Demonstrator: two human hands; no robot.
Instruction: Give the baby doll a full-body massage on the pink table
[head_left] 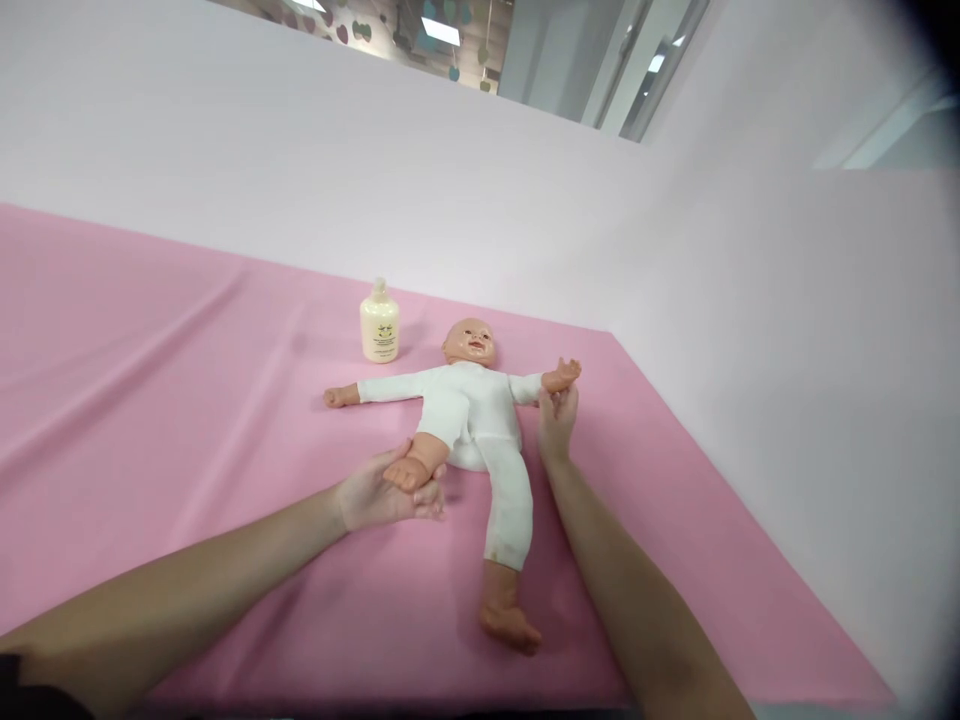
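Note:
A baby doll point(480, 405) with a white cloth body lies face up on the pink sheet, its head away from me. My left hand point(390, 490) is wrapped from below around the doll's lower leg on the left, just above the foot, and that leg is raised and bent. On the right, my right hand point(558, 412) grips the doll's outstretched forearm near its wrist. The doll's other arm lies stretched out to the left, and its other leg points toward me. Part of each hand's fingers is hidden behind the doll's limbs.
A cream-coloured lotion bottle point(380, 325) stands upright to the left of the doll's head. The pink sheet point(150, 420) has long creases at left. White walls point(300, 150) rise behind and at right, with a window opening at the top.

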